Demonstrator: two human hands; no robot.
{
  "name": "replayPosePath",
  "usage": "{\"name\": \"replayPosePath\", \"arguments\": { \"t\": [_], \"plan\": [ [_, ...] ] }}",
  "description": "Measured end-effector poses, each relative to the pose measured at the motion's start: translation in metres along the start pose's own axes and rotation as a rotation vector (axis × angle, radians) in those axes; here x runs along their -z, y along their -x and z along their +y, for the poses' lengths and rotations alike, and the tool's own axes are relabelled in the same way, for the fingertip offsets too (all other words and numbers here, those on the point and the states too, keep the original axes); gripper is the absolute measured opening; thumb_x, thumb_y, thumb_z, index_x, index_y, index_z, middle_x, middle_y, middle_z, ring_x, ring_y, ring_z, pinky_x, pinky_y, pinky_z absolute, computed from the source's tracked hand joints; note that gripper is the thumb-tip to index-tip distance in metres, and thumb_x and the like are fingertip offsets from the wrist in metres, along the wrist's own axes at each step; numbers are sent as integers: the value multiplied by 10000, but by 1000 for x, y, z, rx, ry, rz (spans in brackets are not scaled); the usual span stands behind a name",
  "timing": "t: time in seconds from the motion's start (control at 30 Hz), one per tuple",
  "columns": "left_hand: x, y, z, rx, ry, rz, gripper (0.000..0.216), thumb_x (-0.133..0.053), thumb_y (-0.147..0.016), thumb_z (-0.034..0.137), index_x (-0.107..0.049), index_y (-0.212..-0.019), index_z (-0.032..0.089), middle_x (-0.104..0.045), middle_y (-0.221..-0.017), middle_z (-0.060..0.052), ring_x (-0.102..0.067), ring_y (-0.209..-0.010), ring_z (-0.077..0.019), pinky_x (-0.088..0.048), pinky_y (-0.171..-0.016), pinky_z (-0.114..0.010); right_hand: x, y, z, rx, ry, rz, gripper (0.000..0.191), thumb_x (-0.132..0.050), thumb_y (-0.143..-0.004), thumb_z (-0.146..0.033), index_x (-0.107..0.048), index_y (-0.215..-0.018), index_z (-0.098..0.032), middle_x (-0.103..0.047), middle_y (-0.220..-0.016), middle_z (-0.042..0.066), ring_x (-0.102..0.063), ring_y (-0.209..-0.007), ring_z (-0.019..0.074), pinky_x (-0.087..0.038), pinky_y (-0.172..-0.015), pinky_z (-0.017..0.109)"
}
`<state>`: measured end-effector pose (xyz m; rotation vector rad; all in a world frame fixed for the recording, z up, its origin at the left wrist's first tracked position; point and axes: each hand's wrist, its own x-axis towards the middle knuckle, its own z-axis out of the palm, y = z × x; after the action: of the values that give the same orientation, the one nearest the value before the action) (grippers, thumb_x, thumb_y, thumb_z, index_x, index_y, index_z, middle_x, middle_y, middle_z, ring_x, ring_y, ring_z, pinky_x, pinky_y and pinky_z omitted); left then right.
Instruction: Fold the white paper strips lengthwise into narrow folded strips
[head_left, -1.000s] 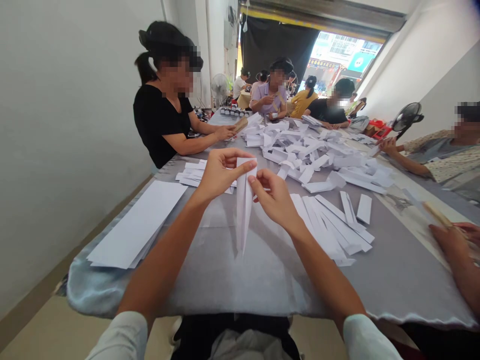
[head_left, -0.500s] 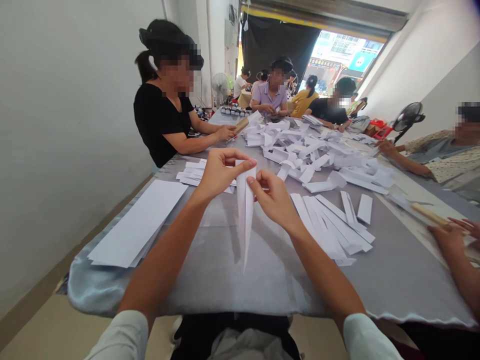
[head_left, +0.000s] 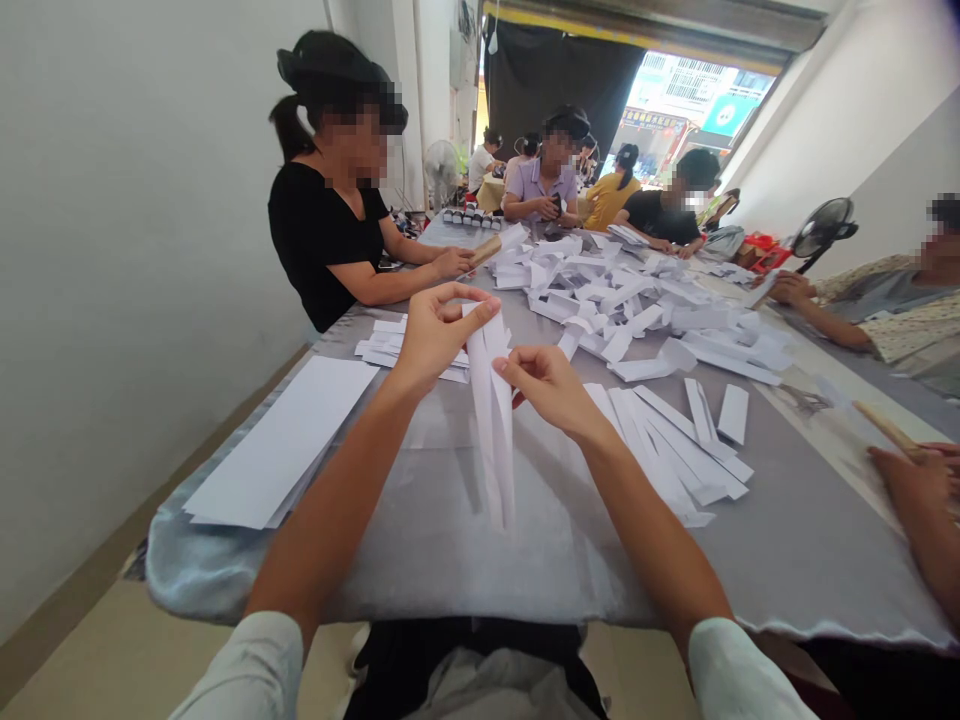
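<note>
Left hand (head_left: 442, 335) closed in a pinch on the top end of a long folded white paper strip (head_left: 491, 430). Right hand (head_left: 547, 388) curled, fingertips (head_left: 504, 368) on the strip's right edge, just under the left hand; how tight, hard to tell. Strip up in the air between both hands, long way pointing down toward the chest, low tip over the gray tablecloth (head_left: 420, 560). Left hand nearer the top end. Beside the left arm, a stack of white paper sheets (head_left: 277, 445). Past the right arm, loose paper strips (head_left: 667, 450). Farther off, a big heap of paper pieces (head_left: 622, 310).
</note>
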<state>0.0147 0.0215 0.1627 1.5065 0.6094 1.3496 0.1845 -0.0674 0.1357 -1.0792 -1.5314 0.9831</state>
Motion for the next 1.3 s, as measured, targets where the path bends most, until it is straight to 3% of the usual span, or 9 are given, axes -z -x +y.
{"name": "replayPosePath", "arguments": {
  "t": [0.17, 0.43, 0.53, 0.63, 0.77, 0.87, 1.1, 1.17, 1.3],
  "plan": [
    [-5, 5, 0, 86, 1, -109, 495, -993, -695, 571, -735, -860, 182, -725, -698, -47, -629, -547, -164, -431, -455, -264, -2, -2, 2, 31, -29, 78, 593, -761, -891, -744, -574, -712, -211, -605, -656, -19, -624, -594, 127, -562, -565, 245],
    [-11, 3, -10, -30, 4, 36, 463, -978, -735, 552, -700, -780, 184, -682, -686, -27, -618, -585, -144, -419, -476, -251, 0, -1, 3, -106, -63, -145, 598, -784, -849, -768, -655, -755, -192, -686, -725, 24, -677, -683, 149, -587, -574, 239],
    [-9, 2, -11, -14, 16, 48, 449, -968, -746, 555, -731, -812, 179, -700, -700, -31, -604, -564, -133, -417, -475, -246, 1, -1, 7, -95, -26, -147, 593, -761, -878, -760, -647, -753, -191, -693, -728, 24, -682, -666, 145, -571, -571, 236],
    [-7, 3, -8, 83, 13, -72, 456, -966, -732, 561, -786, -894, 175, -750, -751, -50, -631, -575, -154, -453, -482, -256, 1, -3, 10, -64, 9, -25, 600, -761, -880, -758, -608, -718, -201, -668, -672, 10, -654, -608, 135, -548, -557, 240],
    [-5, 6, -4, 119, -68, -269, 389, -957, -740, 508, -797, -808, 160, -754, -756, -48, -635, -597, -151, -432, -482, -241, -1, -4, 7, -35, 32, 80, 613, -759, -866, -775, -585, -696, -213, -649, -645, 4, -642, -610, 140, -560, -573, 256],
    [-7, 7, -5, 73, -75, -210, 386, -947, -745, 509, -787, -773, 159, -749, -748, -42, -620, -590, -147, -403, -471, -239, -1, -2, 4, -73, -7, 33, 597, -781, -844, -770, -628, -736, -203, -677, -686, 14, -651, -628, 141, -571, -572, 256],
    [-10, 4, -6, 50, 12, -21, 408, -974, -716, 522, -789, -766, 162, -744, -732, -45, -606, -586, -136, -454, -492, -241, 0, 3, 3, -197, -1, -257, 562, -804, -857, -718, -735, -797, -163, -707, -723, 36, -684, -703, 152, -598, -613, 254],
    [-7, 3, -3, 73, 8, -12, 432, -967, -716, 550, -785, -764, 162, -758, -745, -55, -622, -590, -142, -472, -494, -242, 0, 2, 6, -158, 18, -232, 548, -797, -880, -695, -715, -761, -166, -709, -713, 34, -680, -687, 145, -585, -616, 248],
    [-1, 3, 3, 193, -61, -157, 472, -957, -714, 590, -819, -833, 155, -777, -754, -87, -668, -601, -177, -481, -479, -255, 1, 0, 9, -75, 40, -85, 527, -768, -918, -670, -698, -747, -177, -719, -720, 31, -678, -651, 138, -561, -584, 240]
  ]
}}
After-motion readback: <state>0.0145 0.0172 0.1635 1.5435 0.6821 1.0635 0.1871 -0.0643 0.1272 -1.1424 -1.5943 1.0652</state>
